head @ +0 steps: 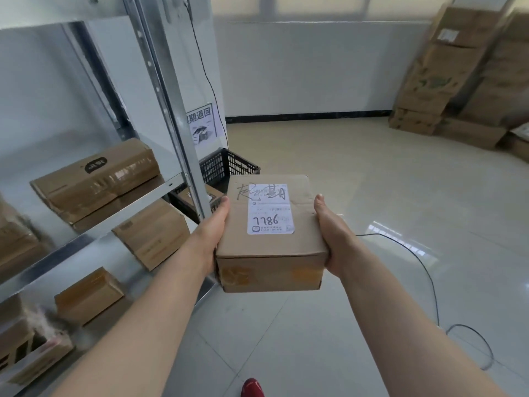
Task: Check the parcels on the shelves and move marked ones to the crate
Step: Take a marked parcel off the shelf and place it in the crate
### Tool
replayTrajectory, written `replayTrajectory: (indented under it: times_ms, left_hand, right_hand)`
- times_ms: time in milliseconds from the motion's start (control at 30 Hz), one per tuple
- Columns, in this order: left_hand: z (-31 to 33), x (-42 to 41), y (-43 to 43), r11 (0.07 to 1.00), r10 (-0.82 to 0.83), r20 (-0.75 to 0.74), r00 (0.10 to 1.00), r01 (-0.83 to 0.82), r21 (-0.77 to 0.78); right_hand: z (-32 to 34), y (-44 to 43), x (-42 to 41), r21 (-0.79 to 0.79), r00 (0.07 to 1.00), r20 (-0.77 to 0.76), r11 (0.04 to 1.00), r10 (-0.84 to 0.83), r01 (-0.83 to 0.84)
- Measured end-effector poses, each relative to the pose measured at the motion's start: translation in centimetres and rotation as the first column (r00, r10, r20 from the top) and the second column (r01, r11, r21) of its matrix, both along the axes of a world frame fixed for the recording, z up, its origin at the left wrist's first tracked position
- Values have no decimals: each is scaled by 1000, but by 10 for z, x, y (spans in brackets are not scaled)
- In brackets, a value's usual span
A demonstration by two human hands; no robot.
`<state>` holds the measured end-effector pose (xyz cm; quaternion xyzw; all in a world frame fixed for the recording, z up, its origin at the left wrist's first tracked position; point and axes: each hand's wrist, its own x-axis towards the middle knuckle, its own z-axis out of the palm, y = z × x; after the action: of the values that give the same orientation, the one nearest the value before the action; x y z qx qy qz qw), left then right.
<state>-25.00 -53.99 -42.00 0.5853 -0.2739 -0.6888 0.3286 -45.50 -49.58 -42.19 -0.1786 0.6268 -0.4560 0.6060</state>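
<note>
Gripping one scribbled-on parcel (269, 247) between them, left hand (213, 224) and right hand (333, 233) clamp its sides. One black crate (229, 164) stands beyond, partly hidden by the shelf upright (169, 104).

Parcels (97, 181) lie on the metal shelves (169, 185); the floor (343, 167) bears a black crate (229, 167), stacked cartons (435, 81) and a cable (429, 276).

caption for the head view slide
A pen-marked parcel held by left hand and right hand, black crate ahead beside the shelves

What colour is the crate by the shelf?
Black, with lattice sides; the crate shows best in the head view.
</note>
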Motion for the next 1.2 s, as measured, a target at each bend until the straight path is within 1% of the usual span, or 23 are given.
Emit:
replayTrajectory:
  times_ms: [233, 300, 433, 533, 700, 833, 933, 1133, 1200]
  left_hand:
    - [-15, -37, -82, 1000, 3, 26, 1000, -3, 29]
    - [-21, -48, -105, 1000, -4, 46, 999, 2, 30]
    - [-34, -67, -154, 999, 35, 107, 994, -36, 9]
    - [-45, -81, -192, 997, 77, 111, 991, -79, 16]
    - [-59, -106, -256, 975, 214, 83, 973, -218, 42]
    - [-65, -119, -296, 934, 338, 91, 937, -346, 87]
    - [-70, -121, -323, 909, 390, 119, 913, -402, 107]
    - [-91, -103, -383, 853, 466, 211, 859, -500, 151]
    - [-106, -93, -407, 836, 485, 230, 844, -524, 164]
  right_hand:
    - [-11, -79, -38, 40, 1000, 12, 999, -16, 15]
    - [-13, -102, -49, 53, 1000, 10, 999, -5, 4]
    - [-19, -157, -72, 76, 999, -7, 996, 41, -41]
    - [-22, -203, -88, 109, 992, -36, 988, 117, -112]
    - [-31, -302, -115, 119, 956, -24, 951, 292, -287]
    - [-26, -370, -124, 146, 894, -76, 891, 442, -429]
    - [-29, -415, -120, 175, 841, -101, 841, 532, -511]
    - [-53, -497, -96, 203, 789, -104, 790, 605, -579]
    - [-63, -525, -87, 218, 768, -113, 770, 630, -599]
